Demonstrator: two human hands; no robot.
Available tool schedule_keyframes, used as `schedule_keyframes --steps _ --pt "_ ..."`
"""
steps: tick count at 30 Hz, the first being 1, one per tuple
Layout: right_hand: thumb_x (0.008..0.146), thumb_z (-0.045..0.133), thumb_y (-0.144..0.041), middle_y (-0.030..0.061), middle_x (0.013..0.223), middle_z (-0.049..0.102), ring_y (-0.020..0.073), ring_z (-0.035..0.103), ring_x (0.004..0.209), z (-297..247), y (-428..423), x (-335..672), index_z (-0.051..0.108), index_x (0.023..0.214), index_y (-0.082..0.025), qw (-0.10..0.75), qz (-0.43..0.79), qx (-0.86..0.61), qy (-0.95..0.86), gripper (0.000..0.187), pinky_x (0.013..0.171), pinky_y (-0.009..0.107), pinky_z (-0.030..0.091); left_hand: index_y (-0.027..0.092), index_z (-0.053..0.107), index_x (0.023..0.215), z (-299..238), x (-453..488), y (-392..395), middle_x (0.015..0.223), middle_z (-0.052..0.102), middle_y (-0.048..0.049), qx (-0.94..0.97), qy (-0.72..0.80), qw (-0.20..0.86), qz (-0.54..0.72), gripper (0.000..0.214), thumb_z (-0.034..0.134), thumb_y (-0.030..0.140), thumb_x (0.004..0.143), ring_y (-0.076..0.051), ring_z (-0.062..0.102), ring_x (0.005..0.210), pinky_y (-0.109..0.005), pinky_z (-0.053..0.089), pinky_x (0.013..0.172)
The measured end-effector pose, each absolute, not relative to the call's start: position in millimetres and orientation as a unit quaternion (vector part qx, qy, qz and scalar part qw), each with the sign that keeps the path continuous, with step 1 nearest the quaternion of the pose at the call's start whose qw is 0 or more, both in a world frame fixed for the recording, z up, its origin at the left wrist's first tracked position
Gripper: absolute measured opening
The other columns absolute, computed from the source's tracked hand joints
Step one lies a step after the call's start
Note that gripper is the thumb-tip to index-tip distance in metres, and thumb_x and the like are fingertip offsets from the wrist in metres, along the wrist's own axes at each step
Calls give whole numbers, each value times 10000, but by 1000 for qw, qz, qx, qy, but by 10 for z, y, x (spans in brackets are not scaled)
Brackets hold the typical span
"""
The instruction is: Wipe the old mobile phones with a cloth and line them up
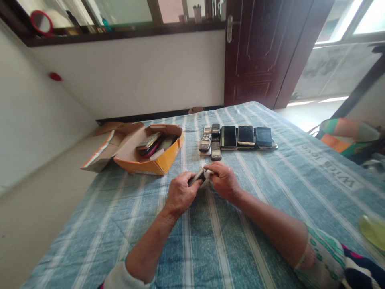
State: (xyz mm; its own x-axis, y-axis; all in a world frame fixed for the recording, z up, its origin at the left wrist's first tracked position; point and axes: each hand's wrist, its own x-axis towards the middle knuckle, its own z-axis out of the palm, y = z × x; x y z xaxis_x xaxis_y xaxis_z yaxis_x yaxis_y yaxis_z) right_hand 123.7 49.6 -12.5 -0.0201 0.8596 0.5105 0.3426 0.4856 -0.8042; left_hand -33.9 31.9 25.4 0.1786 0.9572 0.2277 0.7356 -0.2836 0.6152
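My left hand [181,192] is closed around a small grey and black mobile phone [197,177], tilted up above the bed cover. The fingers of my right hand [224,180] pinch a small piece of white cloth or tissue [207,173] against the phone's far end. Just beyond my hands lie keypad phones [205,143], some overlapping. To their right, touchscreen phones [246,135] rest in a row on top of other phones. On the left stands an open orange cardboard box [170,154] with several phones [149,143] piled inside.
A blue striped cover [144,224] spreads under everything. The box's open lid [102,150] reaches past the cover's left edge. Behind are a white wall [135,76] and a dark red door [255,60]. Something yellow-green [373,233] lies at the right edge.
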Motion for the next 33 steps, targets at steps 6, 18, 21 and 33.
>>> schedule_keyframes --steps 6,18,21,33 --pt "746 468 -31 51 867 675 154 630 817 -126 467 1216 728 882 -191 549 188 -395 -712 334 770 248 495 164 664 781 216 -377 301 748 648 -8 750 543 191 326 143 591 286 781 -159 598 714 -252 436 673" --pt "743 466 -13 57 870 674 157 630 804 -54 454 1244 721 863 -185 545 183 -397 -716 330 759 257 495 156 673 820 266 -400 284 767 654 -24 741 530 209 356 204 582 336 790 -163 597 721 -263 467 679" --pt "766 469 -31 55 901 671 156 625 839 -31 431 1231 715 883 -198 545 182 -383 -723 319 777 256 495 158 678 826 258 -399 272 770 658 -25 730 532 226 365 215 589 350 785 -165 601 734 -256 473 670" --pt "736 459 -18 58 839 663 158 617 786 -45 457 1261 713 819 -177 541 175 -397 -720 311 735 254 486 137 693 852 255 -396 276 782 676 -38 708 540 252 380 247 594 351 777 -160 605 700 -243 469 626"
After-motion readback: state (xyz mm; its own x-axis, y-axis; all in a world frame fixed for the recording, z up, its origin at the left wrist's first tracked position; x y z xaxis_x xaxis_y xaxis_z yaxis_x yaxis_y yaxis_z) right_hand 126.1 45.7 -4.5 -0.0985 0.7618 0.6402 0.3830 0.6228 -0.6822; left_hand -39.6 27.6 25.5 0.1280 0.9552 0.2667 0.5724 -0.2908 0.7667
